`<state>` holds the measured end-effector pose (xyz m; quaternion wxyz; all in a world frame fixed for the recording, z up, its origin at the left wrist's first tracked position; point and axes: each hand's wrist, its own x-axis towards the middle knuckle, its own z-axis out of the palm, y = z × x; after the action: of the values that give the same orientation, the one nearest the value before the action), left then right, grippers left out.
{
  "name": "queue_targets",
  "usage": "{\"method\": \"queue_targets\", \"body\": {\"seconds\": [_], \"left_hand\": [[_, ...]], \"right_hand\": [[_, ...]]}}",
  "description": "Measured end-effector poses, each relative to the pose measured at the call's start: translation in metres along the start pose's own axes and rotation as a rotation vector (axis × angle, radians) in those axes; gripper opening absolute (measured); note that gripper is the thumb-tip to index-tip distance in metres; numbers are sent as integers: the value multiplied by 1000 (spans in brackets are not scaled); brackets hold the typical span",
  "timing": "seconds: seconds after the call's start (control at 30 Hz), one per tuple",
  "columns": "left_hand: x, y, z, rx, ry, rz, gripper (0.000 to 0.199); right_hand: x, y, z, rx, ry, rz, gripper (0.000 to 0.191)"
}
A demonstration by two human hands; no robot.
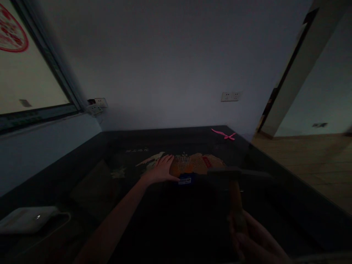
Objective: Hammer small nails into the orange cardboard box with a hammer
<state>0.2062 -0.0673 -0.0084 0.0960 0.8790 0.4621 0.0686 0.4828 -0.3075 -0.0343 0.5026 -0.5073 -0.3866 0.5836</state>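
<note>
My right hand (pixel 247 234) is wrapped round the wooden handle of a hammer (pixel 235 194), holding it raised in front of me with its dark metal head at the top. Farther forward, my left hand (pixel 161 171) lies flat with its fingers stretched out, against the left end of an orange-brown patterned area (pixel 192 163) with a red mark. Whether that is a packet or a printed picture I cannot tell in the dim light. By my left thumb is a small dark blue piece with pale lettering (pixel 185 180). The hammer head is apart from my left hand.
Both hands are over a dark table (pixel 115 137) pushed against a pale wall. A pink ribbon (pixel 227 136) lies at its far right corner. At the near left is a white object (pixel 30 219) with a strap or cord. Wall sockets (pixel 230 96) sit above the table.
</note>
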Motion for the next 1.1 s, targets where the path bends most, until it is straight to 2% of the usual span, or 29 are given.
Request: {"method": "queue_targets", "body": {"seconds": [0.13, 0.27, 0.33, 0.43, 0.57, 0.87, 1.1], "left_hand": [[7, 0, 2, -5, 16, -11, 103], [9, 0, 7, -32, 76, -21, 90], [12, 2, 11, -43, 101, -25, 85], [23, 8, 15, -46, 127, -12, 83], [51, 25, 22, -32, 137, 15, 83], [124, 82, 43, 40, 124, 48, 89], [151, 110, 44, 12, 106, 10, 87]], "right_hand": [[-3, -3, -3, -347, 166, -155, 43], [-3, -9, -11, -642, 121, -257, 39], [-3, -10, -14, -741, 159, -312, 39], [-3, -6, -20, -882, 224, -330, 36], [2, 1, -30, -1057, 238, -319, 27], [25, 0, -45, -1251, 202, -333, 18], [48, -5, -48, -1282, 175, -374, 16]]}}
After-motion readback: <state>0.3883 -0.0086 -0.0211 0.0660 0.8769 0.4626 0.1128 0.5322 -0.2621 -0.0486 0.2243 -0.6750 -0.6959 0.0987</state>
